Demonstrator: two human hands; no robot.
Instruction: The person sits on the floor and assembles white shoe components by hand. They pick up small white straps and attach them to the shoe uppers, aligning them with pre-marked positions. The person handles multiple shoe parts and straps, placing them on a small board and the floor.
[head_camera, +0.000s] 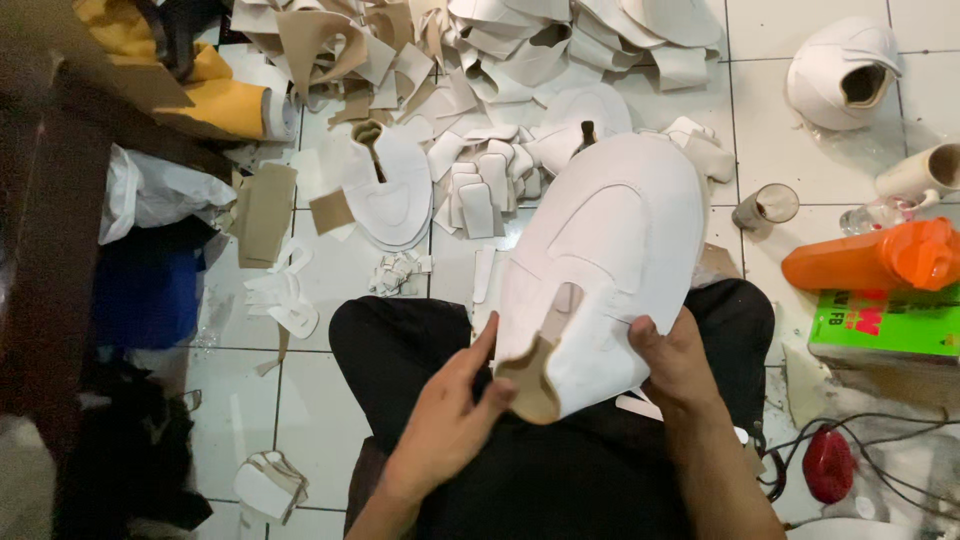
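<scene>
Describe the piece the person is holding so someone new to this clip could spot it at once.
Start from the dark trousers at the bottom centre. Above the lap, the left hand and right hand grip a large white shoe upper. Unlike the flat pieces on the floor, it is raised, with a tan tongue.

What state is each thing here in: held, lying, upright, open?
White shoe upper: held flat in both hands.
Left hand: pinching the tan tongue piece.
Right hand: gripping the upper's edge.
Orange bottle: lying on its side.
Glass: tipped over.
</scene>
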